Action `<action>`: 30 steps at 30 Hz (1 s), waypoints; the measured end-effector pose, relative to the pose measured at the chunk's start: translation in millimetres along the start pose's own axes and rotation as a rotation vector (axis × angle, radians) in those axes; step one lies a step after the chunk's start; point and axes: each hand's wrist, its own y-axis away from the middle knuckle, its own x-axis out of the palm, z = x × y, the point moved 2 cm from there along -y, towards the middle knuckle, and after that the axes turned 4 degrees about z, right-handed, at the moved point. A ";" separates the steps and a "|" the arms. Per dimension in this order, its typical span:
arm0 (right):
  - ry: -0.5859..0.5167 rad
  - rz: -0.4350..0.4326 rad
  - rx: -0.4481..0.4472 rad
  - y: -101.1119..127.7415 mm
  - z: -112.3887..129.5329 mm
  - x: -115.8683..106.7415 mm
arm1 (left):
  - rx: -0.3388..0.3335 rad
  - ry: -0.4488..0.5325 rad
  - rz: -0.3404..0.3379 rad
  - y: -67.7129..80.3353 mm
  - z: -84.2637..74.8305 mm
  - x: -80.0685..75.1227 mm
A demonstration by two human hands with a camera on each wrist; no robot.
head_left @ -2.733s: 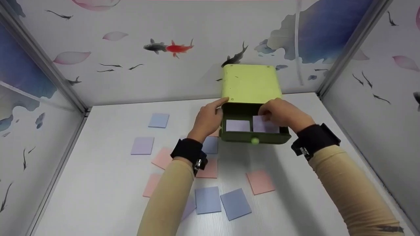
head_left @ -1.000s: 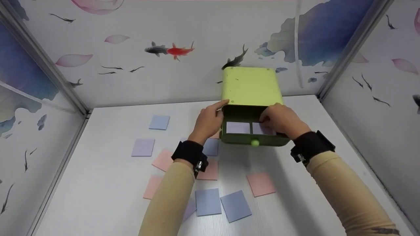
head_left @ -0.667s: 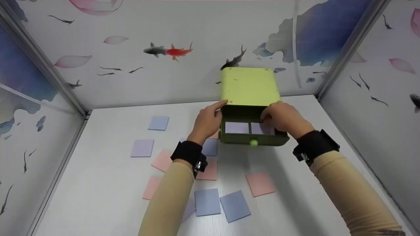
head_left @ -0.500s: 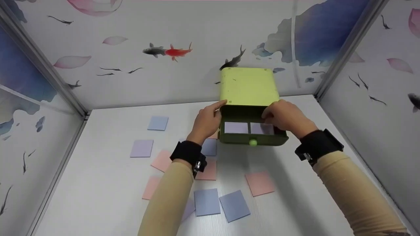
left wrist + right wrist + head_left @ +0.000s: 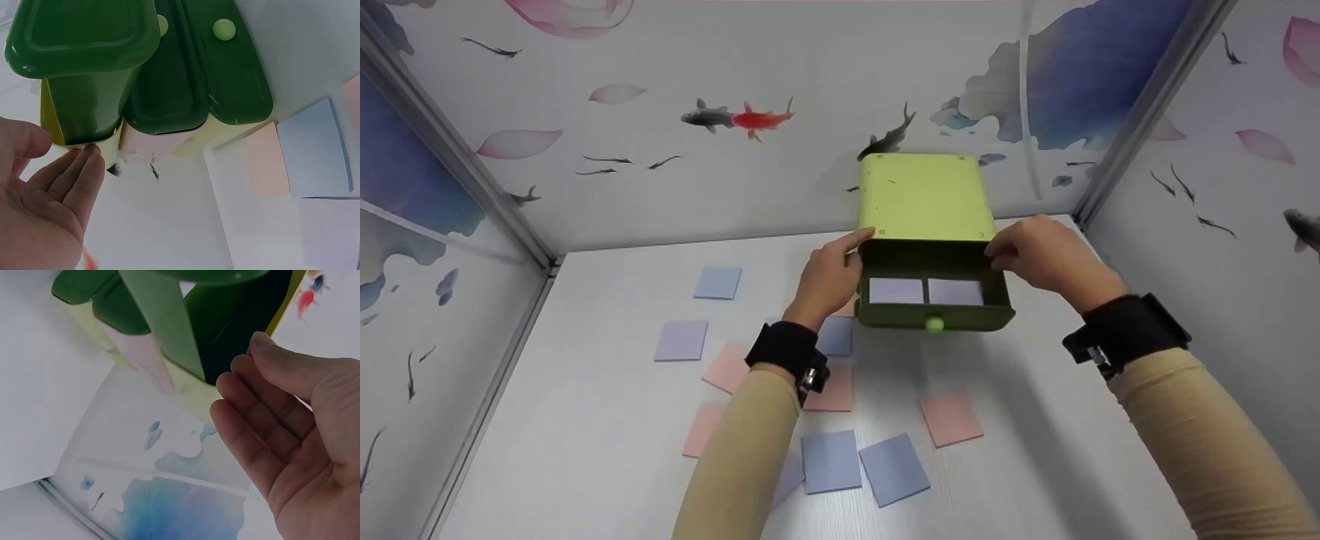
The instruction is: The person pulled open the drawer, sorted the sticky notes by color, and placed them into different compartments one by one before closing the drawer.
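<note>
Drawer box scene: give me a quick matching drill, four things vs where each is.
Things:
1. left hand
2. right hand
3. knob
4. two lilac notes

Places:
A. inside the open drawer
B. at the box's right front corner
C. on the drawer's front
D. at the box's left front corner

Pairs: 1-D, 2-B, 3-C, 4-A

Lime cabinet (image 5: 924, 196), dark-green drawer (image 5: 934, 313); cards (image 5: 925, 291) inside seemingly lilac.
</note>
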 end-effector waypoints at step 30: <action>-0.077 0.191 0.143 50.9 -69.2 85.0 | 0.002 0.018 -0.001 -0.6 1.8 0.4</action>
